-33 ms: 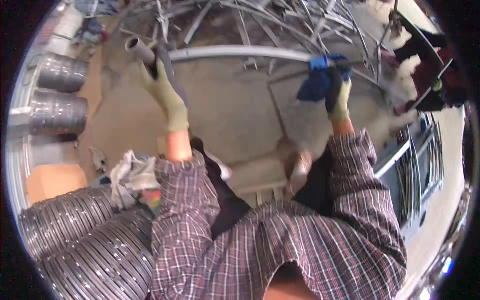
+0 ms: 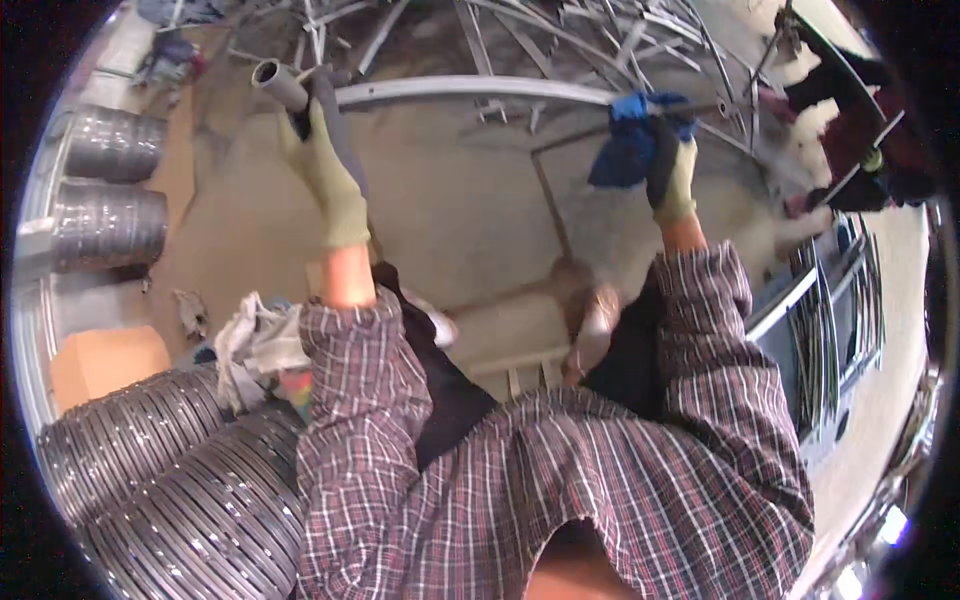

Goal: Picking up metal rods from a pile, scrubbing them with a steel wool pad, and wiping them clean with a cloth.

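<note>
A long grey metal tube (image 2: 480, 90) runs crosswise in front of me, its hollow left end tipped toward me. My left hand (image 2: 325, 150), in a pale yellow-green glove with a dark palm, is closed around the tube just in from that end. Toward the other end, a crumpled blue cloth (image 2: 622, 155) wraps the tube and hangs down from it. My right hand (image 2: 674, 172), gloved the same way, grips the cloth against the tube. The tube's right tip shows past the cloth.
Many loose metal bars (image 2: 480, 45) lie tangled on the floor beyond the tube. Wrapped coils (image 2: 110, 225) stand at left, with larger ribbed coils (image 2: 200, 490) nearer. A cardboard box (image 2: 110, 365) and white rag (image 2: 258, 340) sit beside them. Dark rods (image 2: 815, 340) stand at right.
Both hands and the tube sit slightly higher and farther left in the picture, as does much of the scene. Both grips look the same.
</note>
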### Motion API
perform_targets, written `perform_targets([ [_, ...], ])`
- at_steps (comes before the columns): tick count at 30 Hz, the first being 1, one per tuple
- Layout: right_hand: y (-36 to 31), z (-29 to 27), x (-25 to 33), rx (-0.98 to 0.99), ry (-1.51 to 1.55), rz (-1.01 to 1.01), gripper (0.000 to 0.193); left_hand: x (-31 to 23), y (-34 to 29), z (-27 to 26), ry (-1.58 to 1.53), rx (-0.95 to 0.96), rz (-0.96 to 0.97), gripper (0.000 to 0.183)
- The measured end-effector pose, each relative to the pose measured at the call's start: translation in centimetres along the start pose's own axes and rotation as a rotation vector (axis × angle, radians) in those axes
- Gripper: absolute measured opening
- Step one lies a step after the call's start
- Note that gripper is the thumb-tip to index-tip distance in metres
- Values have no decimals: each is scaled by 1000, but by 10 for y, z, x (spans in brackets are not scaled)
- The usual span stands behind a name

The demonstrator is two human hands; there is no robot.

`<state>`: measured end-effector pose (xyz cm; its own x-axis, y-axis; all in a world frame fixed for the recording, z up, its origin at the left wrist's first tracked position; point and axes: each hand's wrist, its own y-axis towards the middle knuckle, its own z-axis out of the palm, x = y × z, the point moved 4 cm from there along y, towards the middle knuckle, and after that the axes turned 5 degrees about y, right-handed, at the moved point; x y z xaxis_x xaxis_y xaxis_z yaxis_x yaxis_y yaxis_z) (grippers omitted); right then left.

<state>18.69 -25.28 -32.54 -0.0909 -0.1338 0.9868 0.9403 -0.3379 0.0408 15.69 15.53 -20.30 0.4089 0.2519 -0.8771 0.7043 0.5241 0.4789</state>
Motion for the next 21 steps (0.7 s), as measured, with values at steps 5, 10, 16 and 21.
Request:
perform_targets([
  [5, -17, -9, 8, -19, 210, -94, 13, -4, -28, 4, -52, 26, -47, 18],
  [10, -6, -24, -38, 16, 194, -14, 17, 20, -29, 8, -49, 27, -9, 18],
  [16, -10, -1, -15, 59, 224, 127, 18, 26, -14, 3, -233, 10, -87, 16],
  [21, -12, 4, -20, -31, 90, 80, 25, 40, -14, -21, -42, 11, -139, 20],
])
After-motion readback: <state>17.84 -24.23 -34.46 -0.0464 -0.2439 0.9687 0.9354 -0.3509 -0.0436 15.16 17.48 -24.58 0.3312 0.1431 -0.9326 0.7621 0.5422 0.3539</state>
